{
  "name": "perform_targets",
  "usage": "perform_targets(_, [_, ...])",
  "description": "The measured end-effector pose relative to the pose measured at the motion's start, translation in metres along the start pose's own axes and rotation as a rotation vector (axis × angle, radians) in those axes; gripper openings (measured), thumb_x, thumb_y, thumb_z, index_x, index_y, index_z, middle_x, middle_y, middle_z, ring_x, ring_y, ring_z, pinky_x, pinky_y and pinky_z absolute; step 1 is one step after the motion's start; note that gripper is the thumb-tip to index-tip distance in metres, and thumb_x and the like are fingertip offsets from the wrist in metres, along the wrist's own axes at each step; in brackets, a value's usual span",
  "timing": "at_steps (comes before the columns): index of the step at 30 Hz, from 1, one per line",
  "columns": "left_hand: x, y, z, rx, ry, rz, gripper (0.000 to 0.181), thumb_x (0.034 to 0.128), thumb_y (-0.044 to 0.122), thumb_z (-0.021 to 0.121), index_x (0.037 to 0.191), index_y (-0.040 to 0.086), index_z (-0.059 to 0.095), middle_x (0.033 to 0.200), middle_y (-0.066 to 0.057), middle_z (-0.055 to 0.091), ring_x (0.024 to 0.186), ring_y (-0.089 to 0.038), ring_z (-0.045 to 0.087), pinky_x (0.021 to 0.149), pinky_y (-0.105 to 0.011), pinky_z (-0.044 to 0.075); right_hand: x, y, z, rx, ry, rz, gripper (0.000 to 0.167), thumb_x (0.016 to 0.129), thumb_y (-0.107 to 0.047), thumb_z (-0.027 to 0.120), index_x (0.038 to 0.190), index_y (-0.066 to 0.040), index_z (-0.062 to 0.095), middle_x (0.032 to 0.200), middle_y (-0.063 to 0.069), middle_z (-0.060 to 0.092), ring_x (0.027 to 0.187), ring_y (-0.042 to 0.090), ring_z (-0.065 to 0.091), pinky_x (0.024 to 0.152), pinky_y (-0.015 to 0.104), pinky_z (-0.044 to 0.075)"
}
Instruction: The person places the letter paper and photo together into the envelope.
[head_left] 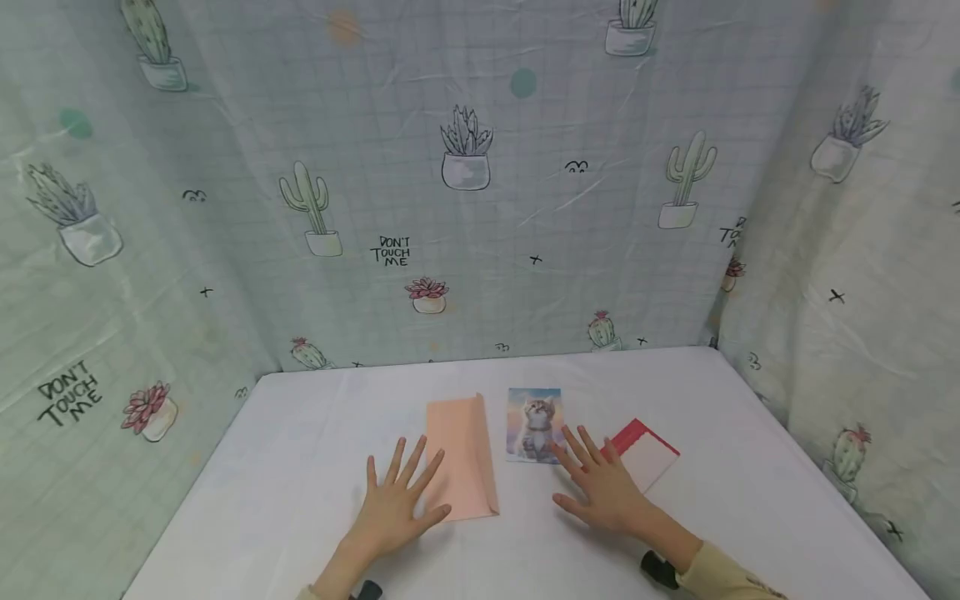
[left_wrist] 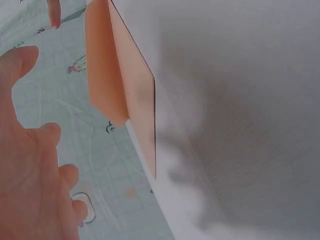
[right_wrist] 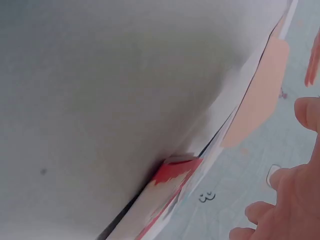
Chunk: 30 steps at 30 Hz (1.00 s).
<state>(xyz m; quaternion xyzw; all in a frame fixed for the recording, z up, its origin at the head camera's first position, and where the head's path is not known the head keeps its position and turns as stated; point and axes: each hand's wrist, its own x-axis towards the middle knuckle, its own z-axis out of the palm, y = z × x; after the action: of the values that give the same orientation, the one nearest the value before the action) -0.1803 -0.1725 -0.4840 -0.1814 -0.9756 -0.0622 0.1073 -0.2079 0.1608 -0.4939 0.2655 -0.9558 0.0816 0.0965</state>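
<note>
A peach envelope (head_left: pixel 459 458) lies on the white table, its flap raised along the right side; the left wrist view also has this envelope (left_wrist: pixel 135 85). My left hand (head_left: pixel 393 508), fingers spread, is held above the table at the envelope's left edge. To the envelope's right lies a card with a kitten picture (head_left: pixel 534 425). Beside that is a flat red-and-white paper item (head_left: pixel 647 454), tilted and partly hidden by my right hand (head_left: pixel 609 492). The right hand's fingers are spread, with the fingertips overlapping the kitten card's lower right corner in the head view. Neither hand holds anything.
The white table (head_left: pixel 300 467) meets a cactus-print cloth (head_left: pixel 480 217) at the back, and similar cloth hangs at both sides. A dark camera strap (head_left: pixel 660 570) sits at the right wrist, and another dark piece (head_left: pixel 367 590) at the left.
</note>
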Motion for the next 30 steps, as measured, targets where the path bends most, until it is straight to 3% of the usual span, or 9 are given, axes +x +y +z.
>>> perform_targets(10, [-0.004, 0.003, -0.004, 0.001, -0.005, 0.040, 0.070, 0.0816, 0.061, 0.045, 0.140, 0.029, 0.026, 0.151, -0.001, 0.015, 0.139, -0.033, 0.009, 0.097, -0.071, 0.005, 0.003, -0.011, -0.004, 0.011, -0.011, -0.041, 0.071, 0.083, -0.053, 0.050, 0.140, -0.018, 0.028, 0.149, 0.007, 0.021, 0.137, 0.033, 0.017, 0.103, 0.060, 0.015])
perform_targets(17, [-0.003, 0.002, -0.008, -0.016, -0.028, 0.058, 0.066, 0.0825, 0.053, 0.051, 0.140, 0.029, 0.028, 0.150, 0.001, 0.015, 0.138, -0.032, 0.011, 0.098, -0.071, 0.004, 0.007, -0.016, -0.004, 0.000, 0.000, -0.068, 0.070, 0.083, -0.051, 0.051, 0.141, -0.021, 0.027, 0.149, 0.004, 0.023, 0.138, 0.029, 0.016, 0.104, 0.059, 0.015])
perform_targets(24, [-0.003, -0.001, -0.007, -0.035, -0.010, 0.093, 0.063, 0.0845, 0.049, 0.051, 0.140, 0.029, 0.028, 0.149, 0.002, 0.019, 0.137, -0.031, 0.017, 0.098, -0.070, 0.008, 0.011, -0.021, -0.009, 0.039, 0.039, -0.167, 0.065, 0.085, -0.043, 0.053, 0.140, -0.016, 0.031, 0.147, 0.006, 0.028, 0.135, 0.032, 0.024, 0.101, 0.059, 0.023])
perform_targets(30, [0.000, -0.001, -0.005, -0.066, -0.005, 0.146, 0.061, 0.0856, 0.045, 0.052, 0.139, 0.027, 0.030, 0.148, 0.001, 0.022, 0.137, -0.032, 0.019, 0.099, -0.069, 0.009, 0.019, -0.027, -0.010, 0.080, -0.024, -0.207, 0.063, 0.087, -0.040, 0.051, 0.140, -0.015, 0.029, 0.147, 0.005, 0.027, 0.136, 0.030, 0.021, 0.102, 0.058, 0.024])
